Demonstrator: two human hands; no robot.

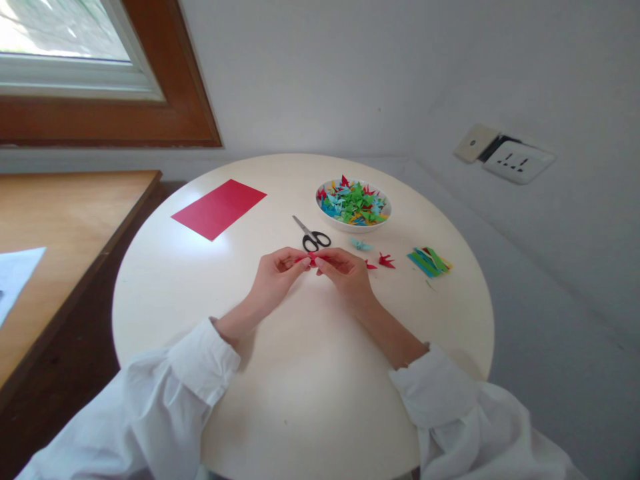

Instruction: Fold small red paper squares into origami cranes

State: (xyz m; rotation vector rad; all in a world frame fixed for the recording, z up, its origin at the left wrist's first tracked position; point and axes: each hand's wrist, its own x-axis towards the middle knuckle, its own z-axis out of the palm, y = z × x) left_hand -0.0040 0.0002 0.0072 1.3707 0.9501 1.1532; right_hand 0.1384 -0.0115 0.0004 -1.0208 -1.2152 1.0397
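On the near side of the scissors (311,235), the left hand (280,271) and the right hand (349,272) are pinching a small red paper piece (312,259) between their fingertips, and uneven pulling could be tearing or warping it. To the right of the scissors, two folded red figures (386,261) are lying near the right hand, risking being crushed by a sideways slip of its knuckles. Beyond the scissors, to the right, a heaped white bowl (357,229) is standing, where a bump could be spilling loose figures (356,203).
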